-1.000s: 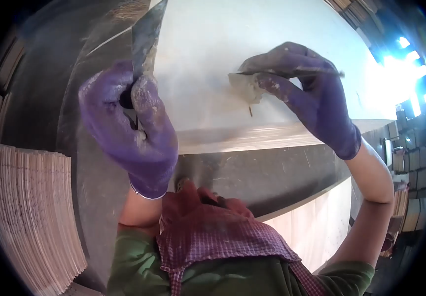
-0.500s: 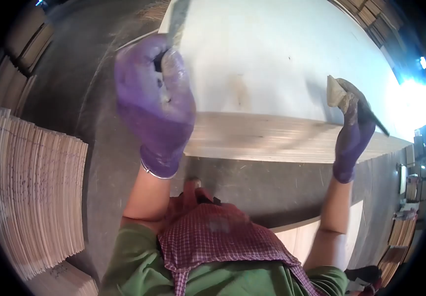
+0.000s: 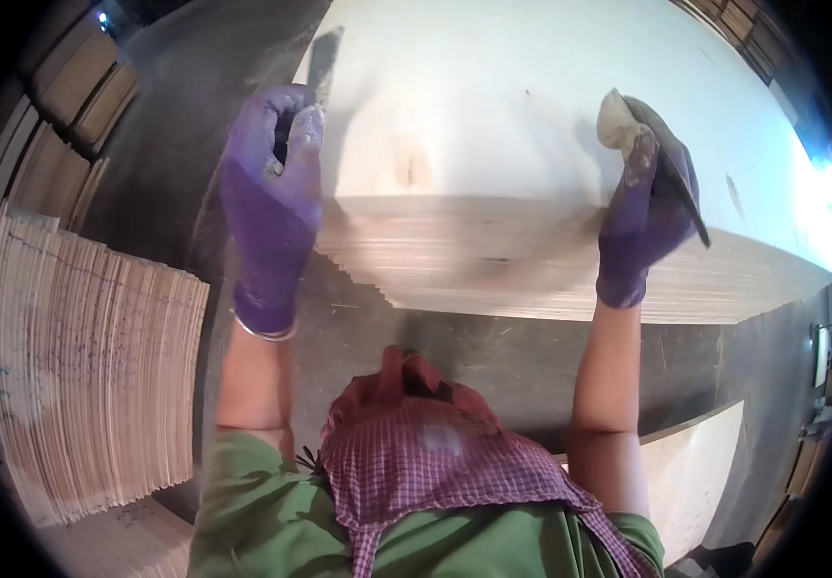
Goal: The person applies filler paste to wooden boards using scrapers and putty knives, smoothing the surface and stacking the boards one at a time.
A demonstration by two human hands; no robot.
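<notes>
My left hand (image 3: 276, 183), in a purple glove smeared with pale paste, is closed around a putty knife (image 3: 324, 60) whose grey blade points away over the left edge of the top wood sheet (image 3: 503, 87). Most of its handle is hidden in the fist. My right hand (image 3: 642, 207), also gloved in purple, is closed on a dark, thin, flat plate (image 3: 678, 169). A lump of cream-coloured putty (image 3: 616, 123) sits by the thumb at the plate's far end. Both hands are above the near side of the sheet stack (image 3: 512, 250). A brownish patch (image 3: 410, 166) marks the top sheet.
A tall stack of thin boards (image 3: 98, 376) stands on the left. Further stacks (image 3: 79, 77) lie behind it. At the lower right a pale board (image 3: 695, 462) is near my right elbow. Grey floor (image 3: 503, 356) shows between my checked apron and the stack.
My left hand has moved left and slightly lower, and the putty knife with it. The right hand, still holding plate and putty, has shifted left and farther over the sheet. The view has shifted too.
</notes>
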